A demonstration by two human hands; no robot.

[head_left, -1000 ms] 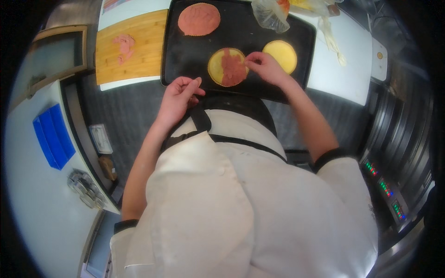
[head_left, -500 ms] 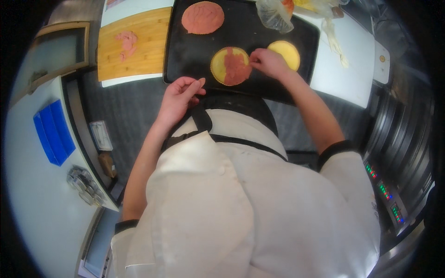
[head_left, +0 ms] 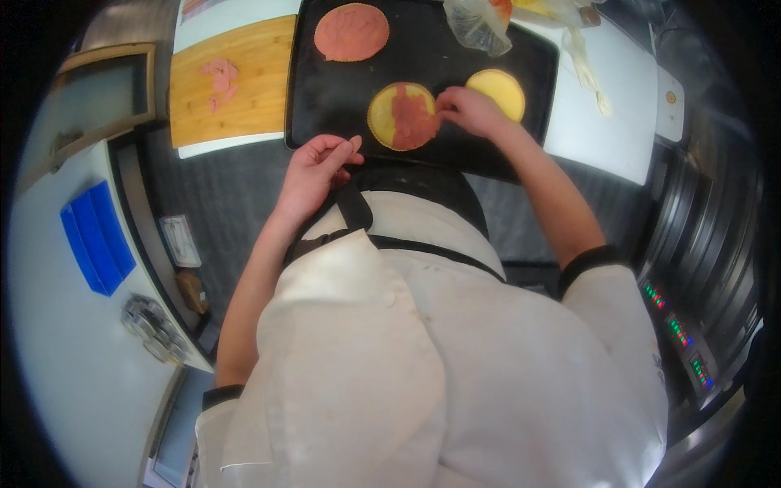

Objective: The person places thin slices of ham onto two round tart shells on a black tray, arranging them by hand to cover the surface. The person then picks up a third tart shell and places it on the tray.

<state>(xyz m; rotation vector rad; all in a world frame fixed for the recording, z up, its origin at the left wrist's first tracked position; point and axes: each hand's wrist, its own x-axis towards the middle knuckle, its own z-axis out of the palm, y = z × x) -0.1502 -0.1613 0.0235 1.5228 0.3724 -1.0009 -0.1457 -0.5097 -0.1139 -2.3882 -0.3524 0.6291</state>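
On a black baking tray [head_left: 325, 102] lies a round yellow crust [head_left: 379, 120] with a crimped rim. Thin pink slices, like ham, [head_left: 415, 122] cover its right part; the left part shows yellow. My right hand [head_left: 472, 112] touches that crust's right edge with fingers pinched, and anything between them is hidden. Just outside the tray's front edge, my left hand [head_left: 321, 167] is closed, thumb against fingers; I cannot make out what it holds. A second round [head_left: 351, 32] at the far left is wholly pink on top. A plain yellow round [head_left: 498, 93] sits right, partly behind my right hand.
Left of the tray, a wooden board [head_left: 256, 81] bears a few pink slices [head_left: 220, 81]. Clear plastic bags [head_left: 480, 28] lie at the far right edge of the tray. A blue bin [head_left: 98, 236] and metal tins [head_left: 153, 325] stand on the left counter.
My right hand has barely shifted at the crust's edge. The left hand holds the same place and pose. The whole view has moved very slightly.
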